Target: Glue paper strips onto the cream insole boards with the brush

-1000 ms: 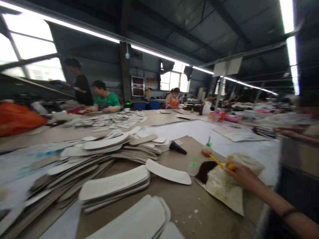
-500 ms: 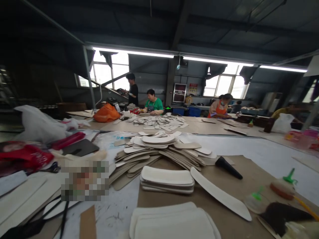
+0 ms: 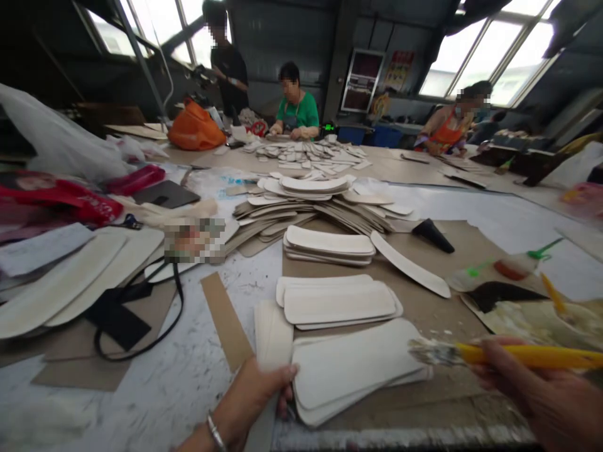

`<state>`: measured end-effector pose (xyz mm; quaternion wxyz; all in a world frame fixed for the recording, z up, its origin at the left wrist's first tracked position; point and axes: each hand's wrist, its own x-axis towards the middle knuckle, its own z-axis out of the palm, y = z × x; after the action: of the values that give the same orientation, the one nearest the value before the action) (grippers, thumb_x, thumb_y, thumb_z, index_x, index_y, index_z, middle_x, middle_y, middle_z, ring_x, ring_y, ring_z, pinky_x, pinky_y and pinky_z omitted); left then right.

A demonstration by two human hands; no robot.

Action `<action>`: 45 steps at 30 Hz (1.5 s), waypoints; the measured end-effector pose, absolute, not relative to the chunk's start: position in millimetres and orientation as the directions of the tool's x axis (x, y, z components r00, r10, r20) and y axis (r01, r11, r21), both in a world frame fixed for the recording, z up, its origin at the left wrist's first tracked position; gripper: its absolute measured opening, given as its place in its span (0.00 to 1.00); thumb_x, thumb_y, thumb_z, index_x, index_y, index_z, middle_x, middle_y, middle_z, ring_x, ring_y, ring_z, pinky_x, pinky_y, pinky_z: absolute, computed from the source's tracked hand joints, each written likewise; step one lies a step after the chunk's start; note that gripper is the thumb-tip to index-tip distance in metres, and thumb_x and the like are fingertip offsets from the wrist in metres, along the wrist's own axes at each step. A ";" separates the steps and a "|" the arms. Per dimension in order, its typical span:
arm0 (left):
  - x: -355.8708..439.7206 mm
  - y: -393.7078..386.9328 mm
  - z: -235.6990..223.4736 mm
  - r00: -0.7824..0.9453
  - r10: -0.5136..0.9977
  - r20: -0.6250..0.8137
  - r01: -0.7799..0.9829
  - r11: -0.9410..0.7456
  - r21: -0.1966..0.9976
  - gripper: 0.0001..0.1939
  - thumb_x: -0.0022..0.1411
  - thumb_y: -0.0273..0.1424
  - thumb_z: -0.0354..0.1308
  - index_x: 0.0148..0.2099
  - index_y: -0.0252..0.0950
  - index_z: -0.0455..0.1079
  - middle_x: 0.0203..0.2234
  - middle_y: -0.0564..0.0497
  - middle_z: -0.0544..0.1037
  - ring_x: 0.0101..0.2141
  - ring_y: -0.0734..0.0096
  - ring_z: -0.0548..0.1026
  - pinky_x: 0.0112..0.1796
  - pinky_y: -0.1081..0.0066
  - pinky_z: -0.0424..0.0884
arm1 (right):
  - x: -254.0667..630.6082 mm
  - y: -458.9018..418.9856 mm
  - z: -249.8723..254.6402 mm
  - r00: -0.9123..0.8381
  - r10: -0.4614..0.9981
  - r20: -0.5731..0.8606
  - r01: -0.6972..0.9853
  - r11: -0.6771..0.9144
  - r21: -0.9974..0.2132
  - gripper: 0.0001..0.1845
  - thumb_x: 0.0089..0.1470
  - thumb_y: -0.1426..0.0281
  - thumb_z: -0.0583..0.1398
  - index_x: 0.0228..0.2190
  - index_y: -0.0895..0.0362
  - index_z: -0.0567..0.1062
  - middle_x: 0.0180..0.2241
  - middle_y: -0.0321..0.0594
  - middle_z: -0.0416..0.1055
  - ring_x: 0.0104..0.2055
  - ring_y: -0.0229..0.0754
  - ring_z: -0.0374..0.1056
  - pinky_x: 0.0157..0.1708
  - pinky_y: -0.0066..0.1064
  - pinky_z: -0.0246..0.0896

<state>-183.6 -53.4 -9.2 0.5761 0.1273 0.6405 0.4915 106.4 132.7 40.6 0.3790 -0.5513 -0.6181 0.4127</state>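
My left hand (image 3: 257, 392), with a bangle at the wrist, pinches the left edge of the nearest stack of white flat pieces (image 3: 353, 364). Its thumb lies at the edge and the other fingers are partly hidden below. In my right hand (image 3: 532, 383) is a yellow-handled brush (image 3: 475, 355), closed in the fingers. The brush's pale, caked tip meets the right end of the top piece. Just beyond lies a second stack of white pieces (image 3: 339, 301), with a narrow bundle of strips (image 3: 272, 333) at its left.
Farther off are another white stack (image 3: 330, 242), a long curved piece (image 3: 409, 263) and a black cone (image 3: 433, 235). Glue bottles (image 3: 513, 267) and a glue-smeared sheet (image 3: 518, 317) lie right. Black straps (image 3: 122, 320) lie left. Several people work beyond the table.
The view has tilted down toward the near table. Both my hands have come into view, the left at the nearest white stack and the right with the brush.
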 end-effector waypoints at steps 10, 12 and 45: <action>-185.3 -52.4 -10.6 -0.323 0.728 -0.604 -0.414 0.466 0.782 0.20 0.40 0.44 0.64 0.18 0.32 0.66 0.10 0.54 0.68 0.14 0.78 0.65 0.20 0.74 0.60 | -10.4 51.7 27.4 -0.407 0.890 -0.204 0.288 -0.087 -0.954 0.16 0.44 0.55 0.62 0.25 0.55 0.70 0.16 0.34 0.69 0.19 0.40 0.67 0.23 0.31 0.66; -185.6 -53.0 -13.3 -0.316 0.738 -0.596 -0.407 0.462 0.788 0.19 0.41 0.44 0.63 0.17 0.31 0.67 0.10 0.53 0.68 0.14 0.77 0.65 0.20 0.74 0.59 | -7.7 53.7 25.3 -0.386 0.903 -0.186 0.308 -0.063 -0.949 0.16 0.43 0.55 0.63 0.25 0.55 0.70 0.16 0.34 0.69 0.19 0.39 0.67 0.21 0.29 0.66; -190.2 -55.6 -33.4 -0.322 0.735 -0.596 -0.209 0.559 0.803 0.20 0.47 0.45 0.60 0.15 0.34 0.68 0.09 0.52 0.69 0.18 0.67 0.70 0.27 0.66 0.67 | 37.9 97.3 21.0 -0.293 0.729 0.619 0.641 0.630 -0.438 0.06 0.54 0.68 0.57 0.27 0.56 0.69 0.26 0.39 0.68 0.29 0.41 0.68 0.32 0.32 0.65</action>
<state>-190.2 -55.6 -33.4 0.5500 0.1907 0.6907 0.4292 37.9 97.3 21.0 0.4138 -0.4271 -0.8022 0.0528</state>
